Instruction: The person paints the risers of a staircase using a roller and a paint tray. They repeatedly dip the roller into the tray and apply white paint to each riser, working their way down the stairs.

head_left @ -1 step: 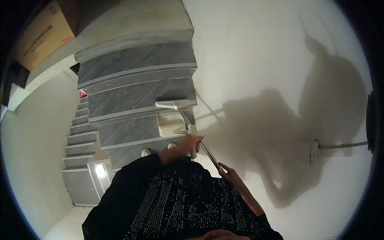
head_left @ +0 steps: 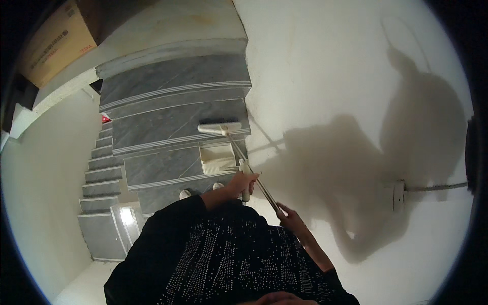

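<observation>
My left hand (head_left: pixel 241 185) is closed around the upright handle of a cream dustpan (head_left: pixel 218 166), its ribbed pan on a grey stair step. Lower and to the right, my right hand (head_left: pixel 293 220) grips the end of a long, thin broom stick (head_left: pixel 268 195). The stick slants up and left, passing right by my left hand. At its far end the white broom head (head_left: pixel 218 128), with dark bristles, lies on the step above the pan, near that step's striped front edge.
Grey marbled stairs (head_left: pixel 173 71) rise ahead, beside a white wall (head_left: pixel 315 66) bearing my shadow. At left, another flight (head_left: pixel 101 178) drops away past a pale ledge (head_left: pixel 63 94). A cardboard box (head_left: pixel 61 43) stands at the upper left. My white shoes (head_left: pixel 185 194) are just below the dustpan.
The broom head has shifted slightly farther up the step, away from me. My right hand has moved a little up with the stick. The dustpan and my left hand have hardly moved.
</observation>
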{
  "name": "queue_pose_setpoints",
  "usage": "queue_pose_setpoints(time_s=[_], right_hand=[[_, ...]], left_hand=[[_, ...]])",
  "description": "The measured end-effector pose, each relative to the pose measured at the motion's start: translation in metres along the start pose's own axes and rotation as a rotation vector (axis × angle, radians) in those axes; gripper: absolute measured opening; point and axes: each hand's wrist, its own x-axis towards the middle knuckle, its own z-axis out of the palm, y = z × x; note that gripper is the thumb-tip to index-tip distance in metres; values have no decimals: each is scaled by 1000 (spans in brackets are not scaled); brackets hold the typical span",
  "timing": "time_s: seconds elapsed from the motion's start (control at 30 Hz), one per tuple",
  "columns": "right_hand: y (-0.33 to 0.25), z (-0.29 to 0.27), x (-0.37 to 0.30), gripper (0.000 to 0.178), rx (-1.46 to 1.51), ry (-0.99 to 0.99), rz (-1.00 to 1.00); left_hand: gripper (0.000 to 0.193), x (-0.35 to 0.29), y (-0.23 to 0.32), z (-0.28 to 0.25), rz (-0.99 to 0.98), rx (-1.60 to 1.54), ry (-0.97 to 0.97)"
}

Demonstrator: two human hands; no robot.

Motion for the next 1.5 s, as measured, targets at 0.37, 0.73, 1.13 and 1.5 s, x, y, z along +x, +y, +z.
queue_pose_setpoints(time_s=[0.37, 0.73, 1.13, 1.5], right_hand=[[-12, -19, 99, 57, 137, -23, 104], [48, 28, 13, 54, -126, 38, -11], [-26, 23, 56, 55, 182, -12, -45], [33, 30, 65, 60, 105, -135, 78]], left_hand=[[32, 0, -17, -12, 33, 49, 93], [33, 4, -11, -5, 53, 59, 81], [40, -19, -2, -11, 113, 118, 64], [39, -10, -13, -14, 168, 123, 138]])
